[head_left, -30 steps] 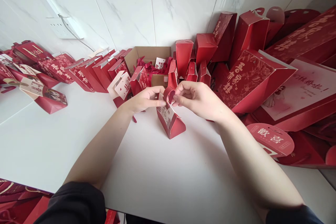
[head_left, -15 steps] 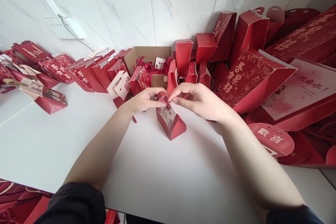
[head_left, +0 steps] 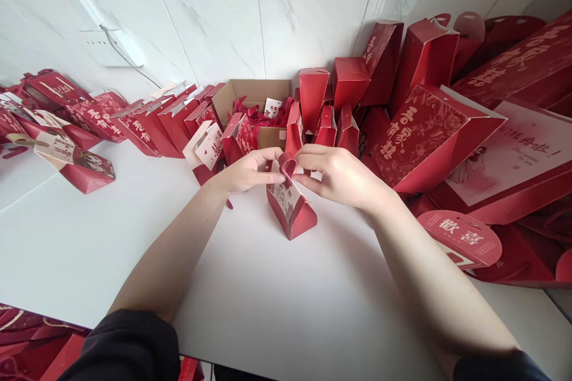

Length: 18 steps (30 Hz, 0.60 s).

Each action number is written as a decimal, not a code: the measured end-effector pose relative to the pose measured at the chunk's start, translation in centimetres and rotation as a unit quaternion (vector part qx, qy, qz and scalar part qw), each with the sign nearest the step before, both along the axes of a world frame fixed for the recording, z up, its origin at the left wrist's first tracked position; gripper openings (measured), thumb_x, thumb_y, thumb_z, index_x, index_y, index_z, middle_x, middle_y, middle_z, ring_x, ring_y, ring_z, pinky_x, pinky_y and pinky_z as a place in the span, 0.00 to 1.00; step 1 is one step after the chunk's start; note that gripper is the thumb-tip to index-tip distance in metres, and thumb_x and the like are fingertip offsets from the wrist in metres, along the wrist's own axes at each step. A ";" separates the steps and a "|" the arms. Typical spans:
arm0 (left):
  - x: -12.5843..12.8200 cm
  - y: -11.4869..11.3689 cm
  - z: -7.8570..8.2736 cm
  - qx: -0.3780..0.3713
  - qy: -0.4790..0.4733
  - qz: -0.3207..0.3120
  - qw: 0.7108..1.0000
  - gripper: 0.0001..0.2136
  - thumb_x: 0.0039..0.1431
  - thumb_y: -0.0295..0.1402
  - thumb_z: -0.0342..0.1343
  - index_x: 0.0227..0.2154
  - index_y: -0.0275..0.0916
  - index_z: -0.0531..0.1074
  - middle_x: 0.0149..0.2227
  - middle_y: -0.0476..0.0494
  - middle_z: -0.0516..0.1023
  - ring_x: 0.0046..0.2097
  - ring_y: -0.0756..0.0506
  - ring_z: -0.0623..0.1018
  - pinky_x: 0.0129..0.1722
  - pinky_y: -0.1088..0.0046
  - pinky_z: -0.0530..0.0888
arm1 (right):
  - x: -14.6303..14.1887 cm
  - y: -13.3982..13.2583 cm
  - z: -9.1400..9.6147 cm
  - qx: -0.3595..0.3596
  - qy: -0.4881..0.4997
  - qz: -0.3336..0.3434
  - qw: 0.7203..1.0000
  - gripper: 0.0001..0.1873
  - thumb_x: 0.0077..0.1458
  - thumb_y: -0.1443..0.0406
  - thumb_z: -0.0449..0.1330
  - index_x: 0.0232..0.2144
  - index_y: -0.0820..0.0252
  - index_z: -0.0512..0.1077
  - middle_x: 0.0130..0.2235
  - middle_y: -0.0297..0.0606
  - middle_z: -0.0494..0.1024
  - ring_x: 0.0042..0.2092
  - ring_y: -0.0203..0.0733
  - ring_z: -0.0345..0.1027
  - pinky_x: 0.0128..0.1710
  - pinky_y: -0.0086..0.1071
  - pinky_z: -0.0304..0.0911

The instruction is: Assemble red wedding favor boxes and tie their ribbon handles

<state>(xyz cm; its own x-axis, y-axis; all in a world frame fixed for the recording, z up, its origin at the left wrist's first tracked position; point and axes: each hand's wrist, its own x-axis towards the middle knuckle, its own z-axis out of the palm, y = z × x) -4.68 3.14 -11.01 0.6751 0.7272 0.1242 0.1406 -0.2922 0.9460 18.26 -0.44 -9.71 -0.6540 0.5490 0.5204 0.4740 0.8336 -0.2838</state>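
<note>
A small red gift box with sloping sides and a printed pale panel stands on the white table in front of me. At its top a red ribbon rises in a loop. My left hand pinches the ribbon from the left, thumb and fingers closed by the loop's base. From the right, my right hand has its fingertips closed on the ribbon's other side. The fingers partly hide the top of the box and any knot there.
Behind my hands a cardboard box holds red ribbons and a white tag. Red gift boxes line the wall, with larger ones stacked at right. Another small box lies at left. A socket strip hangs on the wall.
The ribbon loop has shifted slightly right and now stands more open, facing me. My right hand has moved a little right and down. The gift box has stayed nearly in place.
</note>
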 end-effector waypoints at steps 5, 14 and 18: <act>0.0 0.5 -0.8 -0.001 -0.021 0.022 1.000 0.17 0.55 0.34 0.64 0.47 0.43 0.70 0.43 0.46 0.74 0.43 0.48 0.75 0.45 0.70 0.73 | 0.0 0.4 -0.4 0.113 -0.042 -0.024 0.992 0.11 0.66 0.66 0.50 0.32 0.59 0.69 0.31 0.35 0.69 0.30 0.37 0.61 0.28 0.31 0.52; 1.2 -0.4 0.4 0.103 0.026 0.208 0.972 0.21 0.50 0.36 0.66 0.48 0.42 0.73 0.51 0.42 0.76 0.52 0.42 0.75 0.52 0.65 0.72 | -0.7 0.9 -1.2 0.241 -0.044 -0.123 0.962 0.13 0.64 0.68 0.48 0.32 0.61 0.71 0.29 0.36 0.71 0.29 0.39 0.62 0.31 0.33 0.54; 2.1 -2.7 2.0 0.126 0.114 0.221 0.960 0.15 0.62 0.39 0.52 0.24 0.36 0.72 0.27 0.47 0.74 0.31 0.48 0.74 0.31 0.72 0.69 | -1.1 0.9 -1.5 0.240 -0.044 -0.153 0.958 0.11 0.62 0.69 0.49 0.31 0.60 0.70 0.29 0.36 0.71 0.30 0.40 0.62 0.31 0.34 0.52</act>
<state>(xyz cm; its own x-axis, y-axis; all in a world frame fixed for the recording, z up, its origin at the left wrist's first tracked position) -2.56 0.39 -8.98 0.3373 0.9153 0.2200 0.4981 -0.3718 0.7833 17.11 0.51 -11.25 -0.5535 0.4332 0.7113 0.7217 0.6758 0.1499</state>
